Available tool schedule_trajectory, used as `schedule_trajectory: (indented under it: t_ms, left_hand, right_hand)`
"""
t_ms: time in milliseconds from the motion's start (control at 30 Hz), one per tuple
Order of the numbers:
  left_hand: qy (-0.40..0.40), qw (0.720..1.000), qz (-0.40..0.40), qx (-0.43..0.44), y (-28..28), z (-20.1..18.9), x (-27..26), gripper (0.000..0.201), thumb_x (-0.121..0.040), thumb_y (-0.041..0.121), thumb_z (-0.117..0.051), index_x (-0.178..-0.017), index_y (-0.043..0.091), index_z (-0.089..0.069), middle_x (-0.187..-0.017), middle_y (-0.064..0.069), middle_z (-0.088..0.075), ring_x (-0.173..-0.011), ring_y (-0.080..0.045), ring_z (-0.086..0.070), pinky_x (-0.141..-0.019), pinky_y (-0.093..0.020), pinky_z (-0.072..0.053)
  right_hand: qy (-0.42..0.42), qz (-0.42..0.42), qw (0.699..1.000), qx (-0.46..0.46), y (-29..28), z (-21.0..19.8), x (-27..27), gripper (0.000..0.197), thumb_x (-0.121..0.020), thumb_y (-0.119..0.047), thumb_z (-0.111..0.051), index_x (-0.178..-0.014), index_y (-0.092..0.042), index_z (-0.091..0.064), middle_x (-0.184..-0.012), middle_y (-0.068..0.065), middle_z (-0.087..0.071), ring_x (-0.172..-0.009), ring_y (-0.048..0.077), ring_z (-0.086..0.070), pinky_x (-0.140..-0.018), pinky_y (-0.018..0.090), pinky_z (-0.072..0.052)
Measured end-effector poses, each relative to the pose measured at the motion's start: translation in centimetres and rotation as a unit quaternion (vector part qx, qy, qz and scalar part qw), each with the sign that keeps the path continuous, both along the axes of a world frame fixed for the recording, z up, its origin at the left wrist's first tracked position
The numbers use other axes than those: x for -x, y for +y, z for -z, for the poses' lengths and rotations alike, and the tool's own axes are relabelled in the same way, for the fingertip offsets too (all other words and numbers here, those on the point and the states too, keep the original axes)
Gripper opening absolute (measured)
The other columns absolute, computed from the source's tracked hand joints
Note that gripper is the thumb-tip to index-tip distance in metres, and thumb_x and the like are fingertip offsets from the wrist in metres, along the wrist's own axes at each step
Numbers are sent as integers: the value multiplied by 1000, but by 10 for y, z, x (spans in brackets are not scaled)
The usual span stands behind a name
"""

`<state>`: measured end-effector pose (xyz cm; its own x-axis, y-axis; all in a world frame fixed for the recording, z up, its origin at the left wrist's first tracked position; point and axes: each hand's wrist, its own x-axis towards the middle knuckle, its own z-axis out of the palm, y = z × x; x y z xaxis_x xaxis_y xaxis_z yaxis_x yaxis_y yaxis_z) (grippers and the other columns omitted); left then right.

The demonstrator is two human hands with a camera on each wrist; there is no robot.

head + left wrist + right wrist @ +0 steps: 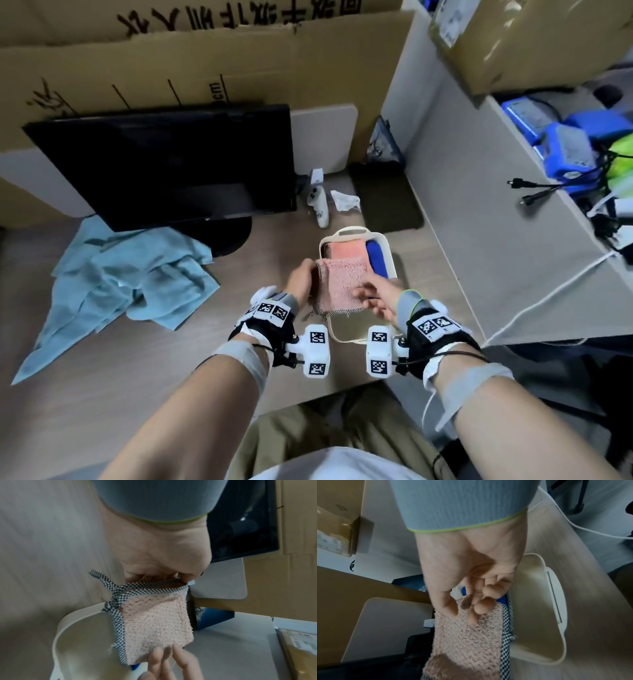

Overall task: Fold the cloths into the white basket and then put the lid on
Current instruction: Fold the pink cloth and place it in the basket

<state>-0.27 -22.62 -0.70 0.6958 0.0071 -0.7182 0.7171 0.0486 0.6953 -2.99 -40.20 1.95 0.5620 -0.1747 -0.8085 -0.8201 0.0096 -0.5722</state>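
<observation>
The white basket (349, 233) stands on the desk in front of me, with an orange-pink folded cloth (346, 250) and a blue cloth (376, 257) inside at its far end. Above the basket I hold a folded fuzzy pink cloth (340, 284) with checkered trim. My left hand (303, 274) grips its left edge, fingers curled over the trim (154, 586). My right hand (371, 296) pinches its right side, thumb on top (448, 603). The basket's near half (539, 601) shows bare. A crumpled light blue cloth (130, 284) lies at the left. A pale rounded panel (322, 140) leans at the back.
A black monitor (164, 168) stands at the back left over the blue cloth's edge. A white controller (318, 205), a crumpled tissue (344, 200) and a dark mat (387, 198) lie behind the basket. A grey partition (479, 205) runs along the right, cardboard behind.
</observation>
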Motion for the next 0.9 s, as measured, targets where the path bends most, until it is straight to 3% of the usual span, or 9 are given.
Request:
schedule_trajectory:
  t_ms: [100,167,267,333,400,633,733,800,900]
  left_hand:
    - [37,999,20,18,-14,17,-9,38,-79,51,-57,-85,16,-71,-81,-8,-69,-80,-25,-62,-82,-36,-50]
    - [6,998,53,-35,-23,19,-13,30,-88,33,-60,-99,6,-69,-86,-9,-69,-77,-23,-63,-75,-34,-54]
    - [-17,990,65,-124,-42,28,-23,5,-90,11,-60,-87,10,-64,-94,-12,-67,-87,-24,-63,-90,-43,-54]
    - [-14,987,52,-150,-53,29,-30,8,-92,11,-59,-96,6,-64,-100,-14,-68,-94,-28,-65,-92,-43,-53]
    - [-14,982,41,-186,-63,27,-43,22,-94,16,-59,-110,2,-63,-109,-16,-69,-102,-31,-65,-93,-41,-53]
    - [10,943,77,-324,-75,22,-81,35,-99,21,-52,-127,1,-57,-123,-17,-63,-109,-31,-62,-94,-43,-51]
    - [-18,944,99,-314,-75,20,-83,34,-96,18,-54,-126,3,-59,-118,-17,-66,-105,-32,-64,-91,-42,-53]
    - [-28,935,118,-332,-70,18,-85,34,-93,17,-55,-124,6,-61,-116,-15,-67,-105,-31,-65,-90,-40,-53]
    - [-17,919,125,-374,-63,15,-86,28,-89,20,-58,-116,16,-62,-111,-7,-68,-97,-24,-66,-86,-33,-54]
  right_hand:
    - [3,-63,998,28,-16,14,-10,27,-87,-31,-67,-66,-19,-55,-45,-8,-50,-29,5,-33,-34,11,-19]
    - [-2,-84,996,39,-24,17,-17,26,-89,-30,-65,-69,-20,-52,-46,-7,-40,-26,5,-28,-33,11,-16]
    - [-35,-118,990,75,-44,24,-38,14,-91,-21,-65,-86,-7,-63,-57,0,-44,-32,5,-37,-30,11,-26]
    - [-42,-128,987,85,-51,32,-56,19,-89,-21,-66,-92,-2,-67,-65,7,-51,-52,16,-45,-47,12,-39]
    - [-34,-130,986,95,-55,45,-75,21,-86,-25,-68,-83,-5,-68,-74,9,-56,-69,19,-50,-66,28,-45]
    - [-2,-212,971,112,-47,132,-113,34,-68,-38,-62,-54,-18,-38,-61,8,-44,-66,20,-45,-70,49,-54]
    - [3,-221,963,156,-41,109,-115,38,-79,-31,-61,-53,-15,-38,-54,2,-42,-67,23,-46,-68,38,-49]
    - [21,-244,954,172,-36,100,-121,29,-83,-33,-58,-63,-15,-49,-65,6,-54,-73,26,-53,-73,33,-46]
    - [30,-277,941,192,-34,99,-126,36,-89,-33,-57,-114,-8,-62,-110,16,-66,-103,35,-62,-89,33,-44]
